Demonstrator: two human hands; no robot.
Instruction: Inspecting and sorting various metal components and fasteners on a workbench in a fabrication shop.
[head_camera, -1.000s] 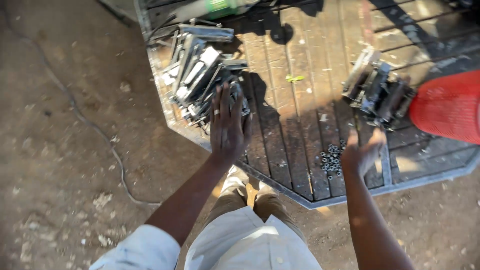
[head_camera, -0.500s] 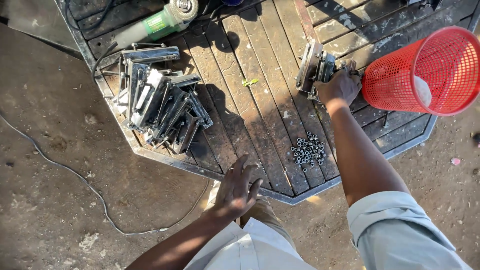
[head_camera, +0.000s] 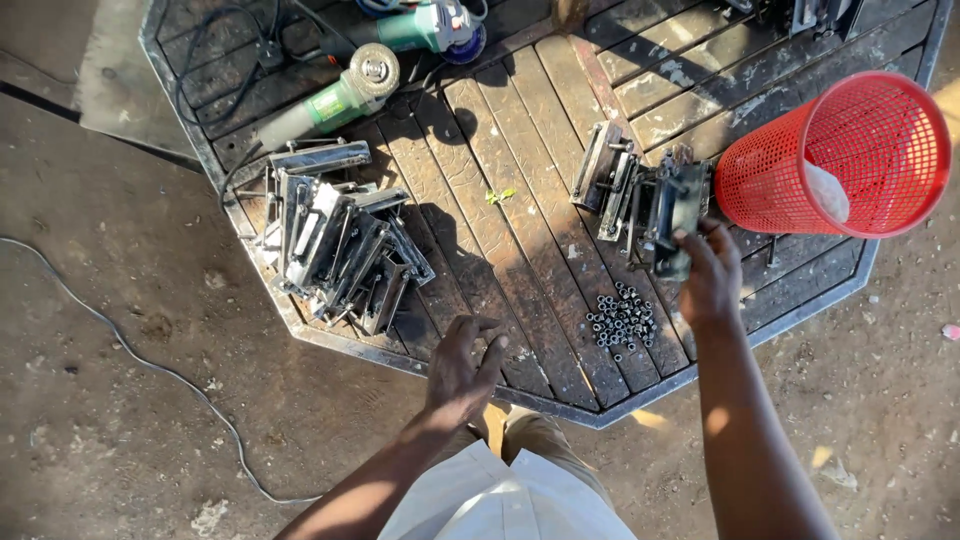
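Steel bracket assemblies (head_camera: 640, 200) lie at the right hand (head_camera: 708, 275), whose fingers close on the nearest one: a pick-up step, calling next for a firm lift. Left hand (head_camera: 462, 368) rests spread and empty on the tabletop (head_camera: 520, 250). Small nuts (head_camera: 620, 320) sit between the hands. Red basket (head_camera: 835, 155) contents unclear.
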